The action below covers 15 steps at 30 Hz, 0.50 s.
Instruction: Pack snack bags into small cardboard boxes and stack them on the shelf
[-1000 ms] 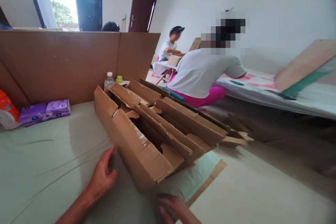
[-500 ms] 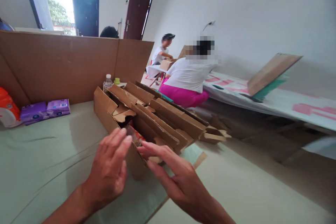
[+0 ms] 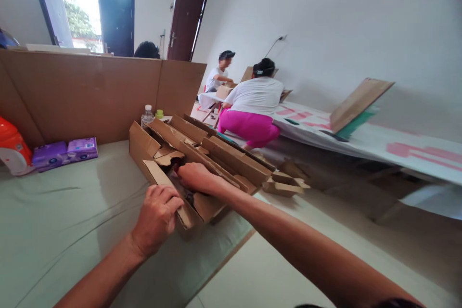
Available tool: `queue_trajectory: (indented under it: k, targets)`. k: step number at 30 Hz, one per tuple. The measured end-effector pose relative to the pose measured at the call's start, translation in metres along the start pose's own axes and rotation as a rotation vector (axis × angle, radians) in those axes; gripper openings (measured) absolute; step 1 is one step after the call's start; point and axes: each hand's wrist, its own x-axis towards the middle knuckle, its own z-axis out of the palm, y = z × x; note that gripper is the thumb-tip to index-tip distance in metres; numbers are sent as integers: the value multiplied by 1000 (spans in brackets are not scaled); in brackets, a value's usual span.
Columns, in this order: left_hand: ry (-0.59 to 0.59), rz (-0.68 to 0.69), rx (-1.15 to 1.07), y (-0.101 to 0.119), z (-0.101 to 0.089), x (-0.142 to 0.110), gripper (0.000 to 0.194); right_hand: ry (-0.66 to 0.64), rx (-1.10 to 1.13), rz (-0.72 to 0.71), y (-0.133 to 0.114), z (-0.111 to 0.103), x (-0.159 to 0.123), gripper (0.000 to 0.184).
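Observation:
An opened cardboard box [image 3: 140,147] with raised flaps sits on the green-covered table, beside other open cardboard boxes [image 3: 236,154]. My left hand [image 3: 157,216] is closed over the box's near flap, fingers on top of its edge. My right hand [image 3: 197,178] reaches into the same box, with curled fingers mostly hidden by the cardboard. Clear wrapping and a bit of red show beside it, but what the fingers hold, if anything, is not visible.
A tall cardboard panel [image 3: 94,96] stands behind. Purple tissue packs [image 3: 82,149], an orange bottle [image 3: 14,147] and a clear bottle [image 3: 147,115] stand before it. Cardboard pieces [image 3: 285,185] lie right of the boxes. A person [image 3: 252,101] crouches by a long white table [image 3: 361,139].
My right hand has moved forward into the box, over where a red packet showed. My left hand has closed on the near flap. The view has shifted slightly.

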Motion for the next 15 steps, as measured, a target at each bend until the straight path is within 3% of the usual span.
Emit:
queue_trajectory:
  k: [4, 7, 10, 12, 15]
  targets:
    - [1, 8, -27, 0, -3, -6, 33, 128, -40, 167, 13, -29, -40, 34]
    - [81, -50, -127, 1, -16, -13, 39, 460, 24, 245, 32, -58, -83, 31]
    - [236, -336, -423, 5, -38, -14, 52, 782, 201, 132, 34, -79, -107, 33]
    - [325, -556, -724, 11, -53, -11, 66, 829, 353, 22, 22, -84, -108, 36]
    - [408, -782, -1141, 27, -71, -9, 90, 707, 608, -182, -9, -76, -96, 38]
